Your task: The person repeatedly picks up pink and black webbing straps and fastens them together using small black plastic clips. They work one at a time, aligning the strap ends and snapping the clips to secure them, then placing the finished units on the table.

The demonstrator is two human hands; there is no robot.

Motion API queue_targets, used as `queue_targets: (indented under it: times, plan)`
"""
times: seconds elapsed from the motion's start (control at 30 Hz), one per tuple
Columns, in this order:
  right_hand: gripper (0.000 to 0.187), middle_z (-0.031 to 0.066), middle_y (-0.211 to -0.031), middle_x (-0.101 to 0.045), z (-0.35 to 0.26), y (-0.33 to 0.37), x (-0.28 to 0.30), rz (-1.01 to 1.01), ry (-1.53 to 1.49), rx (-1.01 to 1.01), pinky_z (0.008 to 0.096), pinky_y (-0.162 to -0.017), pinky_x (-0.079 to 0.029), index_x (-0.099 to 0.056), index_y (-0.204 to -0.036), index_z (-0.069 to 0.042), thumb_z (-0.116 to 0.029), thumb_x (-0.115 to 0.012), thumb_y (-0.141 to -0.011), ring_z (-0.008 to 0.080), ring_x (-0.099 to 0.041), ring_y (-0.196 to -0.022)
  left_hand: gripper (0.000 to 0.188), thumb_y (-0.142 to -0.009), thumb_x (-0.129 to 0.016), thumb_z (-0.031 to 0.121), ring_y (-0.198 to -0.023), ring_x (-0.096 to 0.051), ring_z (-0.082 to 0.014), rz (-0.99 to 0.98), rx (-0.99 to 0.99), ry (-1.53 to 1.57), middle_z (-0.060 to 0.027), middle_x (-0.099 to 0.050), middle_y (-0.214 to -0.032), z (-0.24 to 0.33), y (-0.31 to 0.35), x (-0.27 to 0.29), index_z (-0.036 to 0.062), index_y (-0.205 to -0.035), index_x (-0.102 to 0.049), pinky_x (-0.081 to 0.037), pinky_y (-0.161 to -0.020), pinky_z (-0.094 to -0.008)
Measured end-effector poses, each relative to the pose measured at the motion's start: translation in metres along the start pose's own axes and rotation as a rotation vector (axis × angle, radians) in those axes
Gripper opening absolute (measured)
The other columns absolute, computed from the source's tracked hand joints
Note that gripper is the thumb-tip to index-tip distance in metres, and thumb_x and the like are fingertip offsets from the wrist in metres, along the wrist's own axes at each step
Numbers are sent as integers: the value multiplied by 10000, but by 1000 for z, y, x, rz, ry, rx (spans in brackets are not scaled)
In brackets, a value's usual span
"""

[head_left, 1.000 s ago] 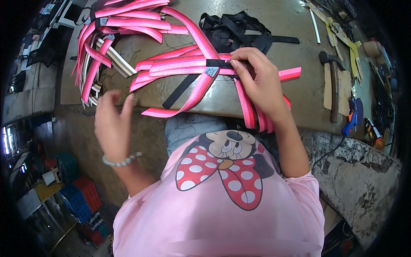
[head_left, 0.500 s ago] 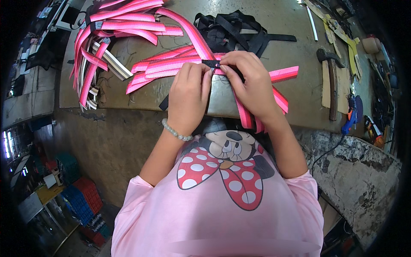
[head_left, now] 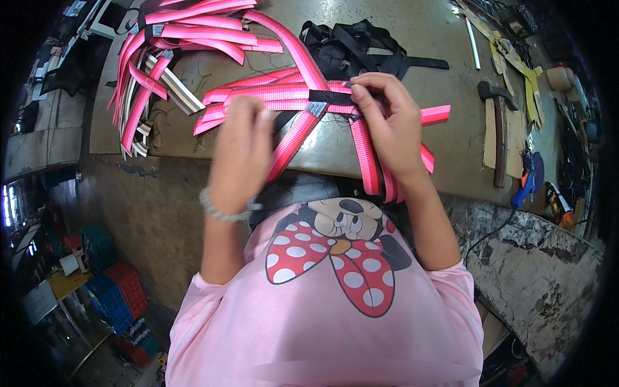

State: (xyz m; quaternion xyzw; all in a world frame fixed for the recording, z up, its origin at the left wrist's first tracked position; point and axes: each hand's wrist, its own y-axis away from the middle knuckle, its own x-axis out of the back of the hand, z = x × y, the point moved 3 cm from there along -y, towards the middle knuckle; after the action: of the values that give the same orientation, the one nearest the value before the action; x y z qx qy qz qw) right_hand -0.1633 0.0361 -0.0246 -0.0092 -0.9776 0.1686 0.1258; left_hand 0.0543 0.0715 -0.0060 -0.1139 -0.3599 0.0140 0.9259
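Note:
My right hand pinches the end of a short black webbing piece that lies across pink striped webbing straps on the table. Just below the black piece, a small pale label sits on a pink strap slanting down to the table's front edge. More pink strap ends hang over that edge under my right wrist. My left hand is apart from the black piece, left of the slanting strap; motion blurs its fingers, so its grip is unclear.
A heap of black webbing lies behind my hands. At the far left is a bundle of pink straps with beige ones. To the right are a hammer, a blue corded tool and a tape roll.
My left hand has let go of the webbing and moved left and toward me. The labelled strap now shows below the black piece. My right hand has shifted slightly right.

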Motion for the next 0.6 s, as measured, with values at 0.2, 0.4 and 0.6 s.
queue_targets:
  times: [0.2,0.4,0.6]
  plan:
    - [140,111,-1034,-612,6,1,2,136,-291,-87,261,-781,-586,-625,-1031,79,-34,-613,-949,151,-656,-890,174,-986,-493,169,-943,-539,-421,-164,523,-711,-208,-531,-981,-71,58,132,-2,-1007,-520,-446,-831,-442]
    - [139,96,-1055,-606,1,0,2,121,-262,-74,261,-815,-577,-619,-1057,67,-28,-600,-958,142,-645,-898,233,-859,-586,-18,-1013,-611,-343,18,-47,-391,-157,-612,-1096,-28,17,104,7,-1085,-633,-476,-891,-395]
    - [162,81,-1034,-643,4,10,54,223,-124,-32,261,-781,-559,-633,-1082,41,-60,-621,-956,133,-645,-892,339,-801,-655,32,-1248,-466,-313,-220,-629,-390,-68,-552,-1308,8,-76,-6,162,-1113,-683,-406,-1013,-448]
